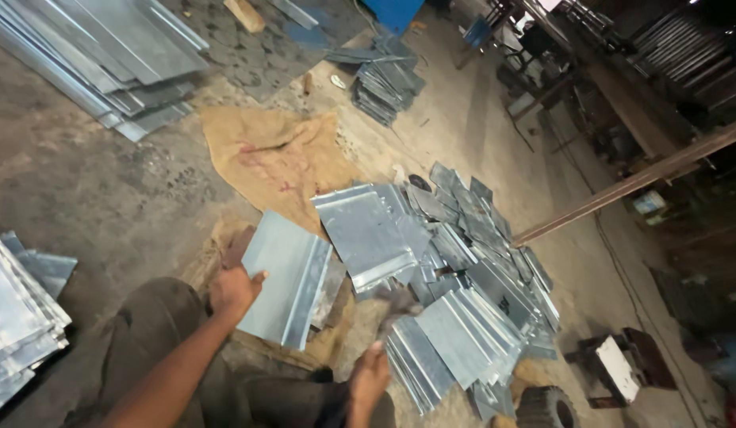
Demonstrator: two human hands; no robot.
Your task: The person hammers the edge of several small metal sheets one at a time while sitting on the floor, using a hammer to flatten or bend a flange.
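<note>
left hand [235, 290]: fingers curled, gripping | right hand [371, 372]: closed, blurred

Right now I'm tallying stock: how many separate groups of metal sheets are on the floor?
4: long sheets upper left, small stack top centre, stack at left edge, scattered pile by the hands. More may be hidden.

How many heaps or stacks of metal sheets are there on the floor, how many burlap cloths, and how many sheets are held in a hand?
Heaps or stacks of metal sheets: 4 (top left, top centre, left edge, large heap in the middle)
Burlap cloths: 1
Sheets held: 1, a bent sheet in the left hand
Total: 6
</note>
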